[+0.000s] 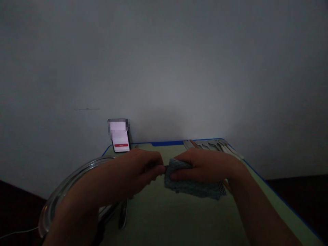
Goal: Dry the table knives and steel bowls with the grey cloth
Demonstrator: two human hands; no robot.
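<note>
My left hand [146, 169] is closed, pinching one end of a thin dark utensil [166, 168]. Its kind does not show, since most of it is covered by fingers and cloth. A grey-blue cloth [192, 189] is wrapped round the other end. My right hand [210, 165] grips that cloth, thumb in front and fingers behind. Both hands are above the middle of a light green table [179, 218] with a blue edge. Below my left wrist lies a shiny, long-handled utensil [123, 214], partly hidden by my arm.
A large metal basin [48, 208] is at the left, mostly behind my left forearm. A phone [121, 138] with a lit screen leans on the wall at the back left. Several forks, spoons and other utensils [217, 145] lie along the back right edge. A white cable [20, 232] runs lower left.
</note>
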